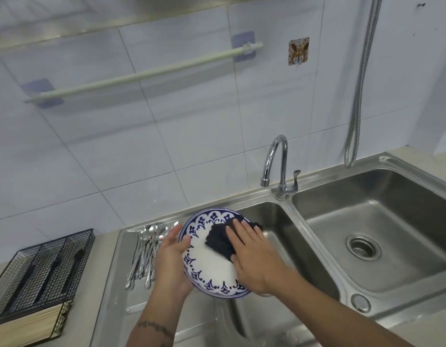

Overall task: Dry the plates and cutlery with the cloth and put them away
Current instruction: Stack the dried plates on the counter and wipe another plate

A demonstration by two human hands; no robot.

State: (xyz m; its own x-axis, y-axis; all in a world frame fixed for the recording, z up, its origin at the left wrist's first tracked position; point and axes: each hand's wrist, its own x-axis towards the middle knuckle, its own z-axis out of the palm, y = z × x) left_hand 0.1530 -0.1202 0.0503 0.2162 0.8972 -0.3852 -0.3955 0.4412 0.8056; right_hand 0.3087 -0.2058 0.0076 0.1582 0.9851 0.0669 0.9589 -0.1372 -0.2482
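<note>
Seen from above, a person stands at a stainless steel double sink (317, 249) set in a pale countertop against a white tiled wall. The left hand (170, 259) holds a white plate (212, 264) with a dark blue floral border, tilted up on edge over the left basin; the thumb curls over the plate's left rim and the palm and fingers support it from behind. The right hand (252, 256) lies flat against the plate's face with straight, spread fingers, pressing a dark cloth (219, 239) onto the upper right part of the plate; the cloth bunches out from under the fingers and over the top rim. Just left of the plate, on the steel draining surface, lies a bundle of silver cutlery (145, 254), mostly spoons, with handles pointing toward the viewer. Further left, on the counter, sits a black wire cutlery basket (41, 269) with divided compartments, with a light wooden block or board at its near end. A chrome gooseneck tap (279, 166) rises behind the divider between the two basins, and the right basin shows a round drain (364, 247). On the wall hang a pale towel rail (144, 72) on two adhesive mounts, a small patterned adhesive hook (298, 51), and a looped metal shower hose (359, 91) at the right.
</note>
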